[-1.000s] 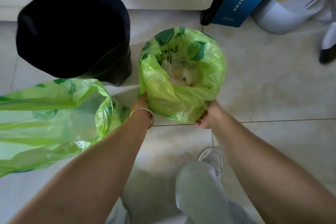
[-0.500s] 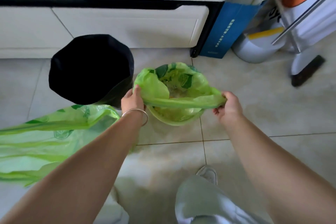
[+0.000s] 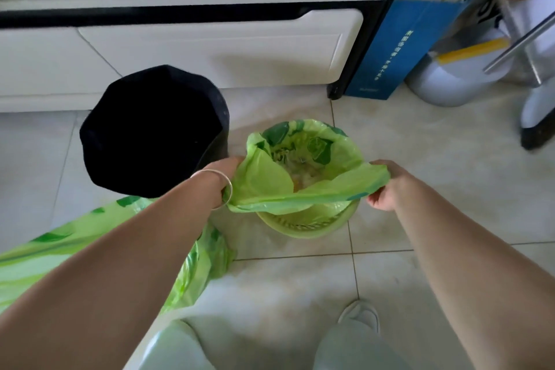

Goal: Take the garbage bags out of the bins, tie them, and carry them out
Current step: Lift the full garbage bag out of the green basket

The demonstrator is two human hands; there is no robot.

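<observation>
A green garbage bag (image 3: 303,189) with scraps inside sits in a small green bin (image 3: 306,224) on the tiled floor. My left hand (image 3: 223,173), with a bangle on the wrist, grips the bag's left rim. My right hand (image 3: 387,189) grips the right rim. The near edge of the bag is stretched in a band between the two hands, above the bin's rim. A black bin (image 3: 153,129) stands just to the left. Another green bag (image 3: 90,249) lies on the floor at the lower left, partly hidden by my left arm.
A white cabinet (image 3: 210,48) runs along the back. A blue paper bag (image 3: 399,48) leans at its right end, beside a white appliance (image 3: 456,81) and metal rods. My legs and one shoe (image 3: 360,315) are at the bottom.
Both hands have lifted the bag's rim off the small bin and pulled it apart sideways, exposing the bin's near rim. The view has drawn back and tilted up.
</observation>
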